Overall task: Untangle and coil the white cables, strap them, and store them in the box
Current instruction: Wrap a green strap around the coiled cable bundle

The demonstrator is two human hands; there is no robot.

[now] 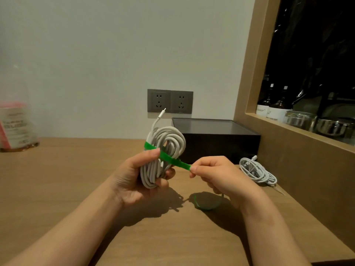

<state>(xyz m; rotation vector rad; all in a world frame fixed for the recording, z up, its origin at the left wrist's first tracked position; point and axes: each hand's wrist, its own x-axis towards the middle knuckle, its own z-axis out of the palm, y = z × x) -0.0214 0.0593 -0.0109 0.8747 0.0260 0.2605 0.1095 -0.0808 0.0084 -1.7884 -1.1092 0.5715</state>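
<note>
Left grip [134, 177] clasps coil [172, 139]; right [217, 175], strap [173, 161].

Home, seemingly: wooden desk [76, 179], wall sockets [170, 101] (bottles [276, 109] nearby).

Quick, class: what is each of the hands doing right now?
Left hand: closed round the coiled white cable.
Right hand: pinching the free end of the green strap.

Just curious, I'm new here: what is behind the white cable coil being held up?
A dark box, with grey wall sockets above it. The coil hides the box's near left corner.
</note>
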